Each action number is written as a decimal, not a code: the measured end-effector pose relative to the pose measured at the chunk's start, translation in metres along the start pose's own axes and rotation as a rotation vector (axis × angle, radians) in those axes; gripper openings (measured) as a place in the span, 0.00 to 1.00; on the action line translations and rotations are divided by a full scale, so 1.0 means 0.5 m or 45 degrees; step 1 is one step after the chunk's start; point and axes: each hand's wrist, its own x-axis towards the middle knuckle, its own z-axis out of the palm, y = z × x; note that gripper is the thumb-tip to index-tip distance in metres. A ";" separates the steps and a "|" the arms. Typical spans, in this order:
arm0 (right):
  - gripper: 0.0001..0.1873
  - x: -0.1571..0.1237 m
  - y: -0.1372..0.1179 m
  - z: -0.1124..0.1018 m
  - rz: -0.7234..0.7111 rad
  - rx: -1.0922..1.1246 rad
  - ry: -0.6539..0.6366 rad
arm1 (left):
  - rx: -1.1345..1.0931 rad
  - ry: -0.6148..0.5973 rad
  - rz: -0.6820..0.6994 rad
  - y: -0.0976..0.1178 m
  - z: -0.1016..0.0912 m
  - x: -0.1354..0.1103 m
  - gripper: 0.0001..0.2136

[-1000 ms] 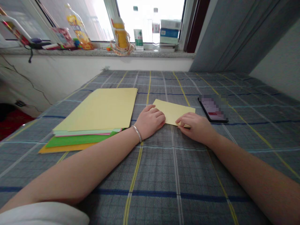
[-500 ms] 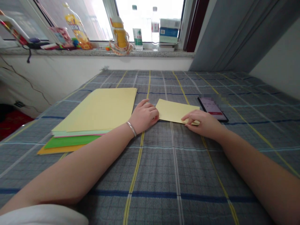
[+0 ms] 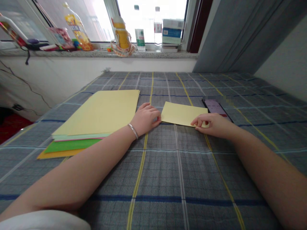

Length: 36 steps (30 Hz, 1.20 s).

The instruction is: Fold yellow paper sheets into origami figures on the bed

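A small rectangle of pale yellow paper [image 3: 183, 113] lies nearly flat on the checked cloth, its far edge slanting slightly. My right hand [image 3: 213, 124] pinches it at the near right corner between thumb and fingers. At its near left corner is my left hand [image 3: 146, 118], with fingers curled and thumb and forefinger tips closed at the paper's edge. A silver bracelet [image 3: 133, 131] circles the left wrist. Left of that hand sits a stack of coloured paper [image 3: 100, 111], pale yellow on top, with green and orange sheets jutting out below.
Just beyond my right hand lies a phone [image 3: 216, 107], partly covered by that hand and the paper. Grey checked cloth [image 3: 158, 172] covers the surface. Bottles, a yellow flask [image 3: 122, 36] and boxes [image 3: 172, 32] stand on the windowsill; a grey curtain [image 3: 227, 38] hangs at right.
The small yellow paper has shifted a little to the right together with my right hand, covering more of the phone. My left hand is now at the paper's very corner, overlapping it less.
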 end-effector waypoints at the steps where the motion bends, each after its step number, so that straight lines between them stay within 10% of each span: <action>1: 0.08 -0.002 0.003 -0.002 0.013 0.007 -0.008 | -0.024 -0.005 -0.019 -0.002 0.002 0.000 0.05; 20: 0.06 0.008 -0.038 0.031 -0.035 -0.174 0.044 | -0.101 -0.127 -0.190 0.011 0.026 -0.010 0.13; 30: 0.39 -0.015 -0.003 -0.010 -0.082 -0.464 -0.166 | -0.031 -0.157 -0.311 0.018 0.036 -0.013 0.18; 36: 0.28 -0.016 -0.028 0.006 -0.080 -0.520 -0.204 | -0.010 -0.209 -0.350 0.021 0.036 -0.011 0.19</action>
